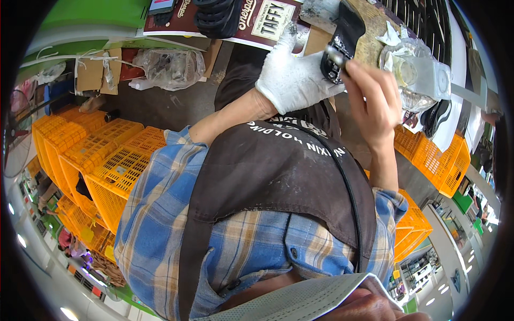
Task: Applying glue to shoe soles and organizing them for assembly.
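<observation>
My left hand (297,80), in a white knitted glove, grips the near end of a black shoe sole (350,29); its thumb sticks up and the other fingers are partly hidden. Wet, glossy patches show on the sole's near end. My bare right hand (375,99) is closed over that end, pinching a small tool (336,55), possibly a brush, whose tip is smeared by motion. Right of it, a clear plastic container (408,72) sits among crumpled plastic film on the bench. Several black shoe soles (217,16) are stacked at the far left of the bench.
Orange plastic crates (115,166) stand stacked at the left, with another orange crate (433,160) at the right. More black soles (436,115) lie on the right edge. A clear plastic bag (171,68) rests beneath the green bench (96,16). A phone (161,6) lies at the far left.
</observation>
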Tool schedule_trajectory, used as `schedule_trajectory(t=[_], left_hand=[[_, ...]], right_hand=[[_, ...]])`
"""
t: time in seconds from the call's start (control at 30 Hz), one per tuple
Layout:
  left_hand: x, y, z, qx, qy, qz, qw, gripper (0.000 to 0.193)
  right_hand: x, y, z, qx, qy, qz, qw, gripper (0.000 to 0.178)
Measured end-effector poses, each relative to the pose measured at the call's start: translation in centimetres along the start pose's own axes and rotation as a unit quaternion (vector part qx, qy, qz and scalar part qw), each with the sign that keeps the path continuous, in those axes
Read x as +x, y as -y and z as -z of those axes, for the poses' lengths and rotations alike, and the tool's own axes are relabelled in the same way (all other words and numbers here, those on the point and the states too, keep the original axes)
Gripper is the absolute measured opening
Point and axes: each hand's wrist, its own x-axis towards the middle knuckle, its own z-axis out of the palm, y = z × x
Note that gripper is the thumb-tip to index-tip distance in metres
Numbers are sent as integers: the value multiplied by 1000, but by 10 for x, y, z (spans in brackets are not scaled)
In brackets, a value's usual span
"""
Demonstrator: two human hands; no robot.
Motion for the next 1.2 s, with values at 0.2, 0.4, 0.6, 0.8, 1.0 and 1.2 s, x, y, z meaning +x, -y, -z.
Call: schedule_trajectory(t=[0.2, 0.4, 0.6, 0.8, 1.0, 1.2], left_hand=[[2, -2, 0, 32, 18, 10, 999, 94], [4, -4, 10, -2, 52, 34, 998, 78], [13, -6, 26, -27, -21, 23, 999, 47], [11, -8, 30, -6, -49, 19, 999, 49], [9, -8, 27, 12, -54, 9, 998, 49], [-1, -14, 31, 32, -78, 1, 996, 37]], right_hand=[[-3, 4, 1, 99, 11, 24, 995, 30], [-18, -11, 3, 248, 83, -147, 954, 20], [3, -76, -20, 96, -5, -389, 916, 20], [-13, -109, -30, 368, -19, -334, 868, 24], [-3, -136, -32, 142, -121, -409, 893, 22], [-4, -161, -34, 125, -26, -395, 910, 26]])
